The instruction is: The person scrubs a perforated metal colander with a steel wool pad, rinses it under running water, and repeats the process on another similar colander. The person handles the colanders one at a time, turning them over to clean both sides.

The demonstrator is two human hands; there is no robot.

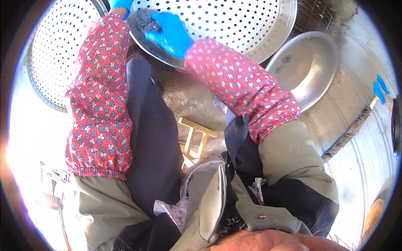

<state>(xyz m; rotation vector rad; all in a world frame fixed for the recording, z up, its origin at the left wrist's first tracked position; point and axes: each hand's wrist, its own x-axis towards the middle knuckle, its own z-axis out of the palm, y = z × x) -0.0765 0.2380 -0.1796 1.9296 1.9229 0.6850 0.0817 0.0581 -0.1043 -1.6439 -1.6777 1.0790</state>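
Observation:
A large, round perforated metal steamer tray (229, 22) lies before me, cut off by the top of the view. My right hand (172, 34), in a blue glove, presses a grey steel-wool scrubber (147, 20) against the tray's darkened near-left rim. At the upper edge, my left hand (121, 3), also blue-gloved, is at the tray's left side. Its fingers are out of view, so I cannot tell whether they hold the rim. Red flower-patterned sleeve covers reach over both forearms.
Another perforated metal tray (62, 56) stands at the left beyond my arm. To the right sits a shallow metal basin (301, 69). A small wooden stool (198, 135) shows between my legs. Farther right lie a stick (348, 135) and blue scraps (379, 91). Dark mesh (315, 14) borders the tray.

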